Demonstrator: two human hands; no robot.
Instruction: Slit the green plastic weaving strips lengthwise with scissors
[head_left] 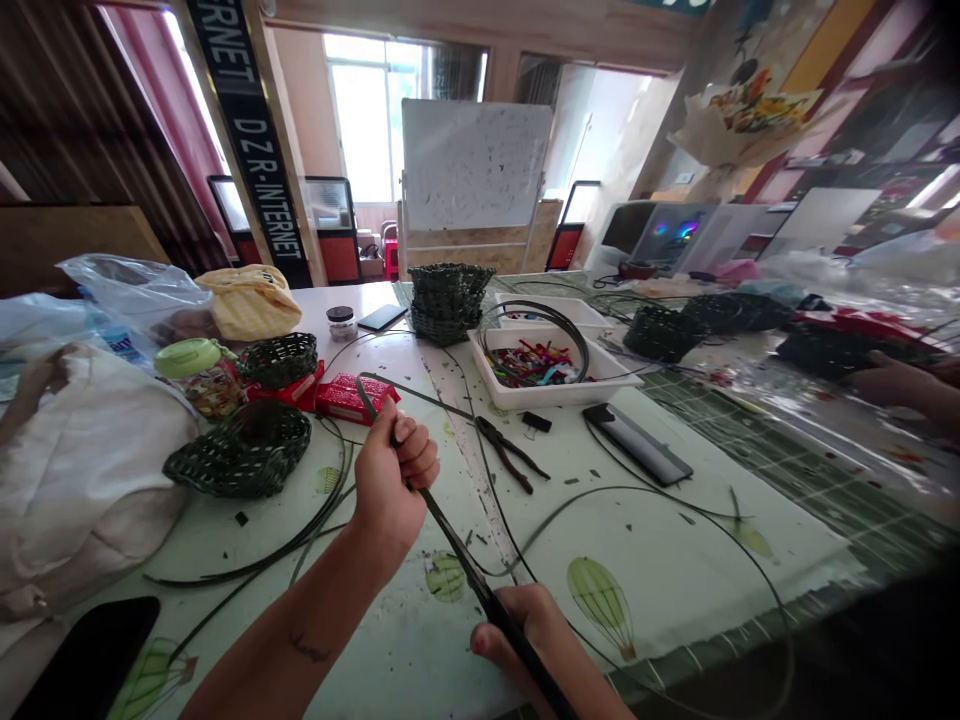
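Observation:
My left hand (394, 470) grips a long, flat, dark green plastic strip (465, 555) in its fist. The strip runs down to my right hand (521, 635), whose fingers pinch it near the lower edge of the view. A small woven dark green basket (244, 450) lies to the left of my left hand. Pliers with dark handles (510, 455) lie on the tablecloth beyond my hands. Loose dark strips (300, 535) curve across the table on both sides of my arms.
A white tray (551, 365) holds coloured scraps and a strip coil. Stacked woven baskets (446, 300), a red box (356, 398) and a jar (199, 378) stand beyond. White cloth (82, 460) bunches at left. A co-worker's hand (885, 385) reaches in at right.

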